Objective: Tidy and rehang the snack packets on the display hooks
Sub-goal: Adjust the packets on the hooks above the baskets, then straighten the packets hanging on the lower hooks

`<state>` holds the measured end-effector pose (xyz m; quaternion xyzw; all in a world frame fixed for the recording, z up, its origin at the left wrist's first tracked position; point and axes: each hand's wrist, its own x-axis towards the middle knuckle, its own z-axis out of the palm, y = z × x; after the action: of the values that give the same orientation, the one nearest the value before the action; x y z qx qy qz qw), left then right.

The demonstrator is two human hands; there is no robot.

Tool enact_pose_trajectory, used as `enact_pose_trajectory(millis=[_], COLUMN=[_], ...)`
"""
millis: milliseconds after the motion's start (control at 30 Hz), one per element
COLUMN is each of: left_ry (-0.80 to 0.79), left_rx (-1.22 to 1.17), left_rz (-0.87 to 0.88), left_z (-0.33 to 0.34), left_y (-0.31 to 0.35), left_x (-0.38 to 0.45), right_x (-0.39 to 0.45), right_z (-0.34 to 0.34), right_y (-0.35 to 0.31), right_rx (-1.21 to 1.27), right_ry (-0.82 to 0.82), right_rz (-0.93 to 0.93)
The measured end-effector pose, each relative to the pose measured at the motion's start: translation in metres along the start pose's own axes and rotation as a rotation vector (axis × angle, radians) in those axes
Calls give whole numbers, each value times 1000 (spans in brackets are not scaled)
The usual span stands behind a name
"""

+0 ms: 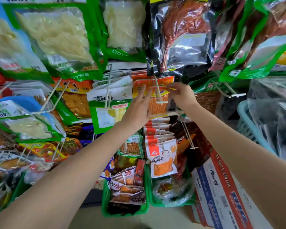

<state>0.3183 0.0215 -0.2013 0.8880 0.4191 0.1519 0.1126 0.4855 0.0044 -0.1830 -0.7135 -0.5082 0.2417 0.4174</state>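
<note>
An orange snack packet [157,106] hangs on a white display hook [158,91] at the centre of the rack. My right hand [182,95] pinches the packet's top right corner beside the hook. My left hand [139,106] reaches up with straight fingers, its fingertips against the packet's left side. More orange-and-white packets [162,156] hang in a row on a lower hook. To the left, green-and-white packets [108,103] hang on another hook.
Large green packets [56,38] and a dark foil packet [180,35] hang overhead. Green baskets [106,200] of loose snacks stand below. Cardboard boxes [221,187] sit at lower right, a pale blue basket [248,124] at right. An empty hook [188,136] juts out near my right forearm.
</note>
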Motion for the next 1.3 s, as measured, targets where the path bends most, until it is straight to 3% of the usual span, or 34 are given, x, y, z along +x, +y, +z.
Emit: enact_pose_trajectory(millis=[167,267,400,533,800,933,1000,1100,1300], left_ry=[-13,-15,84,191,249,283,285,306,296], left_rx=[165,176,219,254,337,262,230,143,43], left_rz=[96,74,180,211,-12,-135,-163,-140,-8], left_z=[2,3,-8,-37,-110,-145,-159,-177,-203], left_y=[-23,-40,-77,-134,-267,-311,-321,-325,-331], left_x=[-31,-51,-88,-133,-238,-266,-270,-272,-265], right_x=[-26,-55,-83,-103,-119,-115,-109,-99,-95], right_z=[11,32,74,137,282,333,349,360,361], right_y=[9,5,-20,-75,-203,-241,-253,-265,-267], right_rx=[79,-40,-131,-156,-205,-304,-237,60,34], right_ry=[159,200,-6,-334,-321,-352,-341,-271,-252], right_rz=[23,4,0,-194,-377,-291,-186,80,167])
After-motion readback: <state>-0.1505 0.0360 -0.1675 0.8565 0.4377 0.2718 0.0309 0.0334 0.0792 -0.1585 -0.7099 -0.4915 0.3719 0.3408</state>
